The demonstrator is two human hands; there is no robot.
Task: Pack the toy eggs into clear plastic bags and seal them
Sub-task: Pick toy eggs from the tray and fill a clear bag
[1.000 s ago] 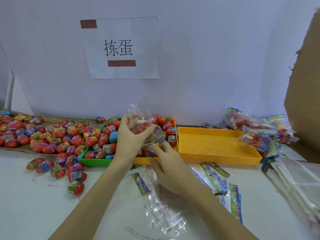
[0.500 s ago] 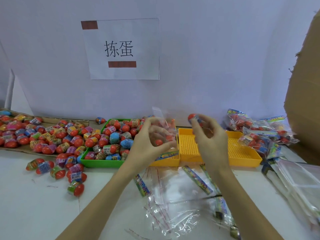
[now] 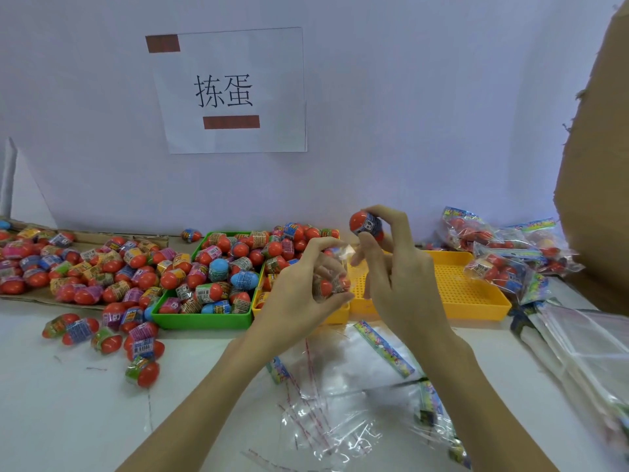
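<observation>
Toy egg [image 3: 366, 225], red, sits pinched in the right hand [image 3: 400, 284]; at its 8 o'clock, the left hand [image 3: 299, 294] grips a clear bag [image 3: 335, 281].

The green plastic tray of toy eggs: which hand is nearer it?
Left. The left hand holds a bag beside the green tray; the right hand is over the yellow tray.

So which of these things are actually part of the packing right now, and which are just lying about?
In use:
- left hand gripping clear bag
- right hand pinching toy egg
- green tray of eggs

Lying about:
- wall sign
- cardboard
- filled bags
</observation>
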